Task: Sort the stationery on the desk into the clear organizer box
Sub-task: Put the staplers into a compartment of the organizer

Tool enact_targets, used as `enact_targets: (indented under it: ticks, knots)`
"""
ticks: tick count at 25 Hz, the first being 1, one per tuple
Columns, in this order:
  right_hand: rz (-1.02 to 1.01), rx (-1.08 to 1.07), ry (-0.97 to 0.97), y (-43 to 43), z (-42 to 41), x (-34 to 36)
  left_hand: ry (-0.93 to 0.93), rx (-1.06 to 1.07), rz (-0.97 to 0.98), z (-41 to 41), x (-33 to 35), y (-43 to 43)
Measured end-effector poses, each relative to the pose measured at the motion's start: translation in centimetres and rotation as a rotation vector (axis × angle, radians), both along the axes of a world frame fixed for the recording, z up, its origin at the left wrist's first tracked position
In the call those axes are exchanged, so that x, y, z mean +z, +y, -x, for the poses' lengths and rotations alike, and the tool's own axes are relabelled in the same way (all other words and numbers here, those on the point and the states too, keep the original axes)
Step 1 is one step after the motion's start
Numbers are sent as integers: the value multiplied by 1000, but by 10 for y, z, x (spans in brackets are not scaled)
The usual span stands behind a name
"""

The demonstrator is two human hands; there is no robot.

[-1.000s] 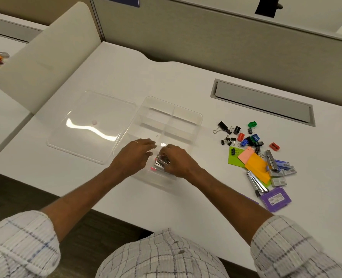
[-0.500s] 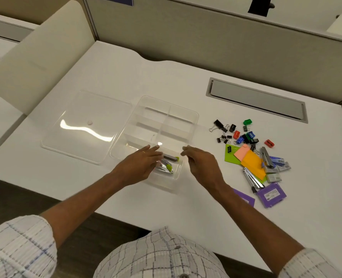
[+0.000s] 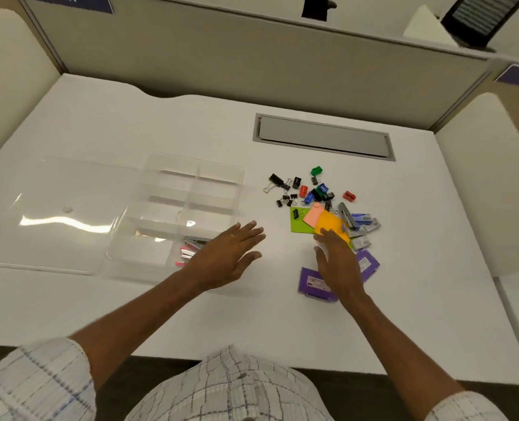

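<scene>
No legible txt anywhere.

Desk [image 3: 373, 299]: white, curved notch along far edge.
Cable hatch [image 3: 323, 137]: grey, rectangular, set flush into desk, shut, near far edge.
Partition [image 3: 252, 56]: beige panel behind desk.
Side dividers [image 3: 9, 71]: cream, rounded tops, one at each end of desk.
Signs [image 3: 73, 1]: dark blue, on the partitions at top left and far right; text unreadable.
</scene>
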State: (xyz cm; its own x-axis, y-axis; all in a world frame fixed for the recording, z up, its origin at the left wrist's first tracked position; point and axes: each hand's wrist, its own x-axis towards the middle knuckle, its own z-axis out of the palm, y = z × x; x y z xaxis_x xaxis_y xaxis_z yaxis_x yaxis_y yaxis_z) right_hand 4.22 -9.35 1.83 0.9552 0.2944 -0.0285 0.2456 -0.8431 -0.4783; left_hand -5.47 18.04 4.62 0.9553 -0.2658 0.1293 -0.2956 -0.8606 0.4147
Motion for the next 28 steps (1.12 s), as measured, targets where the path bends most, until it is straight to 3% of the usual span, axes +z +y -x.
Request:
enact_targets:
  ticks: [5,12,15,18,23,25,28]
  knots:
    - [50,-121,144,-31,-8,-2,40,-66,-36,-35,-11,-53]
    - [88,-72,180,-43,-13,-3,199,-41,-8,-59,-35,-98]
    - [-37,-117,223,-42,-18,-2,374,154,259,-61,-40,-118]
    - [-296,-154,259,-33,-23,1,511,415,699,-66,-40,-135]
    - [-580,15,455,-25,-26,13,740,517,1215,-75,-29,-141]
    - [-607,15,433,-31,-38,18,772,574,1332,-76,-26,-134]
    - [-394,-121,144,-47,-74,21,770,615,1381,-72,-23,-120]
